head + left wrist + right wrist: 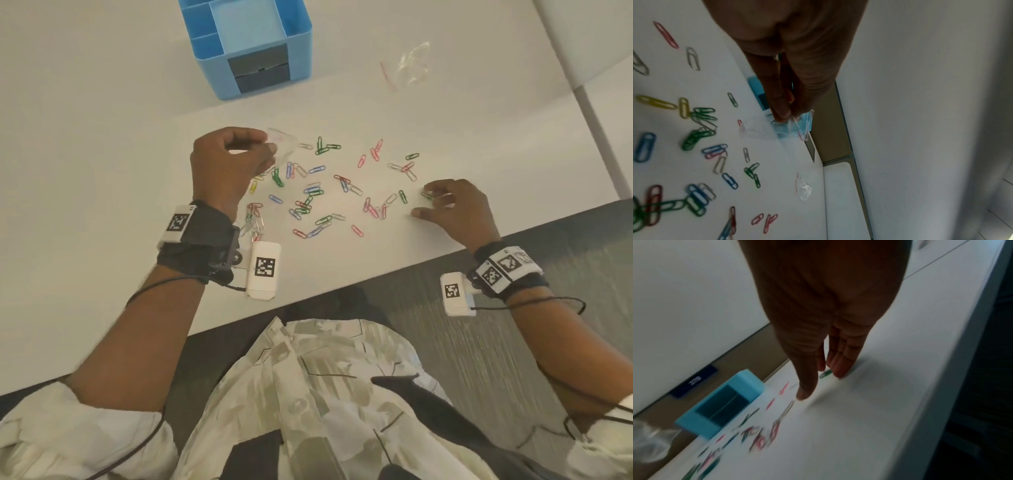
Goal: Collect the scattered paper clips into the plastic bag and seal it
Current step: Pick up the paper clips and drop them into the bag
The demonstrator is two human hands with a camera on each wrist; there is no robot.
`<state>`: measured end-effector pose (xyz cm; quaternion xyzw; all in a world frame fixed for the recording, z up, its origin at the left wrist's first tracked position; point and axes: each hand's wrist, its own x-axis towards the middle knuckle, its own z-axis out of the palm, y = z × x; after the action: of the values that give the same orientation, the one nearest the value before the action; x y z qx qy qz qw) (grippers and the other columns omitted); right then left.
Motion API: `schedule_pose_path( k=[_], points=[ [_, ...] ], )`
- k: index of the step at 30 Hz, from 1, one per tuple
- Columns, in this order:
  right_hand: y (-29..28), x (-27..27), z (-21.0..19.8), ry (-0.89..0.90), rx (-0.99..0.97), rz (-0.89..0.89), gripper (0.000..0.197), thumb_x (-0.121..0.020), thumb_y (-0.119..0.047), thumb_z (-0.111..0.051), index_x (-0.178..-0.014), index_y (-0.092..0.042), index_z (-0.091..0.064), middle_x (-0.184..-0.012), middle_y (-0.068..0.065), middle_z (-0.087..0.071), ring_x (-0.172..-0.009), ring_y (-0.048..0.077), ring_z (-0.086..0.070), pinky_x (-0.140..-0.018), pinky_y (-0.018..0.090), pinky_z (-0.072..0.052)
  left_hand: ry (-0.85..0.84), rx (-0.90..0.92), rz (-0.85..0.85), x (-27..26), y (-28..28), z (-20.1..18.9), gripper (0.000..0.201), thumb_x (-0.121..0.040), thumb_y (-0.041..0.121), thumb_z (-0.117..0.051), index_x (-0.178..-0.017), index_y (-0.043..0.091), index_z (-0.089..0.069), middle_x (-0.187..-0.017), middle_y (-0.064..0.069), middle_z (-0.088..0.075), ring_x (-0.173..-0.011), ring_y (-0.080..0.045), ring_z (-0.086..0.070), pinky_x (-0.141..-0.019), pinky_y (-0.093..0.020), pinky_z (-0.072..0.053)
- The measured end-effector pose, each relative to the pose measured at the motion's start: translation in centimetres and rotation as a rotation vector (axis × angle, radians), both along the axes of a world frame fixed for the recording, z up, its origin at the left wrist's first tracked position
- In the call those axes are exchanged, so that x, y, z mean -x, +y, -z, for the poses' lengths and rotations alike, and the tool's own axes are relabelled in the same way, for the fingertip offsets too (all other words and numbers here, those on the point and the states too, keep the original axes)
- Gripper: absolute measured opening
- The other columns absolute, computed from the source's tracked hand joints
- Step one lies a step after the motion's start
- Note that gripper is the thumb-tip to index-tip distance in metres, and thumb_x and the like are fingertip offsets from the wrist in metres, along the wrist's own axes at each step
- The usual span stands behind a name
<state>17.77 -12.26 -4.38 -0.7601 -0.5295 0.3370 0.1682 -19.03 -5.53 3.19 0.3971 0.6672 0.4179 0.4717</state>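
Several coloured paper clips lie scattered on the white table. My left hand hovers over their left side and pinches a small clear plastic bag between thumb and fingers. The left wrist view shows that bag hanging crumpled from the pinching fingertips above the clips. My right hand rests at the right end of the scatter. Its fingertips press a green paper clip against the table, with the thumb set apart. The same green clip peeks out under those fingers.
A blue desk organizer stands at the back of the table. A second clear bag with a red strip lies at the back right. The table's front edge runs diagonally just below my wrists, with dark carpet beyond it.
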Motion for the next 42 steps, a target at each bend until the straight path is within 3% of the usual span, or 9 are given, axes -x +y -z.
schedule_pose_path(
  k=[4, 12, 14, 16, 20, 25, 28, 32, 42],
  points=[
    [0.9, 4.8, 2.0, 0.045, -0.099, -0.077, 0.046, -0.072, -0.026, -0.091, -0.111, -0.012, -0.07, -0.108, 0.002, -0.062, -0.084, 0.013, -0.061, -0.071, -0.002, -0.045, 0.015, 0.03, -0.01, 0.6, -0.4, 0.5, 0.021, -0.083, 0.005, -0.084, -0.104, 0.005, -0.08, -0.103, -0.012, -0.079, -0.084, -0.019, -0.08, -0.078, -0.024, -0.065],
    [5.5, 10.0, 2.4, 0.01, -0.365, 0.001, 0.03, -0.088, -0.019, -0.075, -0.117, -0.013, -0.068, -0.117, 0.007, -0.064, -0.1, 0.017, -0.062, -0.093, 0.019, -0.053, 0.005, 0.061, -0.008, 2.0, -1.4, 0.8, 0.014, -0.085, 0.007, -0.082, -0.098, 0.011, -0.08, -0.109, -0.021, -0.077, -0.085, -0.024, -0.08, -0.078, -0.023, -0.064],
    [5.7, 9.3, 2.5, -0.079, -0.357, -0.003, 0.045, -0.09, -0.034, -0.072, -0.129, -0.017, -0.061, -0.136, 0.007, -0.054, -0.124, 0.024, -0.053, -0.106, 0.015, -0.038, 0.004, 0.062, -0.011, 2.3, -1.5, 0.9, 0.013, -0.085, 0.008, -0.083, -0.097, 0.012, -0.08, -0.108, -0.02, -0.078, -0.087, -0.025, -0.08, -0.081, -0.027, -0.065],
    [5.3, 8.9, 3.0, -0.154, -0.214, -0.045, 0.075, -0.088, -0.056, -0.068, -0.148, -0.018, -0.043, -0.158, 0.012, -0.032, -0.148, 0.033, -0.027, -0.119, 0.029, -0.024, 0.004, 0.064, -0.012, 2.3, -1.6, 1.0, 0.013, -0.085, 0.008, -0.082, -0.098, 0.012, -0.081, -0.107, -0.019, -0.078, -0.088, -0.026, -0.081, -0.081, -0.028, -0.066],
    [4.0, 10.6, 3.9, -0.222, -0.1, -0.179, 0.104, -0.083, -0.075, -0.058, -0.159, -0.016, -0.02, -0.167, 0.017, -0.009, -0.155, 0.038, -0.003, -0.126, 0.048, -0.01, -0.001, 0.075, -0.011, 2.2, -1.8, 1.2, 0.015, -0.086, 0.007, -0.082, -0.101, 0.008, -0.081, -0.108, -0.02, -0.078, -0.091, -0.031, -0.081, -0.076, -0.024, -0.065],
    [3.7, 15.0, 3.8, -0.243, -0.205, -0.387, 0.057, -0.1, -0.031, -0.059, -0.15, -0.011, -0.041, -0.161, 0.018, -0.03, -0.15, 0.037, -0.024, -0.122, 0.048, -0.031, 0.017, 0.074, -0.003, 2.2, -2.0, 1.1, 0.016, -0.086, 0.007, -0.081, -0.102, 0.007, -0.081, -0.105, -0.017, -0.079, -0.08, -0.023, -0.081, -0.075, -0.025, -0.066],
    [3.5, 16.6, 3.0, -0.311, -0.277, -0.444, 0.033, -0.1, -0.009, -0.052, -0.133, -0.009, -0.058, -0.141, 0.014, -0.053, -0.127, 0.034, -0.047, -0.096, 0.046, -0.054, 0.032, 0.084, 0.013, 2.2, -2.3, 1.0, 0.014, -0.087, 0.006, -0.08, -0.101, 0.007, -0.081, -0.101, -0.013, -0.079, -0.072, -0.019, -0.08, -0.077, -0.029, -0.067],
    [4.1, 16.6, 2.0, -0.361, -0.292, -0.464, 0.022, -0.101, -0.011, -0.051, -0.114, -0.01, -0.069, -0.112, 0.011, -0.065, -0.103, 0.033, -0.057, -0.077, 0.042, -0.054, 0.048, 0.099, 0.027, 2.3, -2.4, 1.4, 0.015, -0.086, 0.006, -0.081, -0.101, 0.006, -0.082, -0.102, -0.015, -0.08, -0.075, -0.024, -0.082, -0.078, -0.034, -0.068],
    [6.8, 15.6, -2.6, -0.122, -0.264, -0.084, 0.024, -0.084, -0.021, -0.06, -0.103, -0.025, -0.075, -0.091, -0.004, -0.078, -0.089, 0.018, -0.072, -0.094, 0.032, -0.056, 0.036, 0.107, 0.031, 1.1, -1.1, 2.1, 0.013, -0.085, 0.004, -0.078, -0.095, 0.012, -0.082, -0.09, -0.006, -0.081, -0.068, -0.019, -0.081, -0.082, -0.04, -0.068]
  ],
)
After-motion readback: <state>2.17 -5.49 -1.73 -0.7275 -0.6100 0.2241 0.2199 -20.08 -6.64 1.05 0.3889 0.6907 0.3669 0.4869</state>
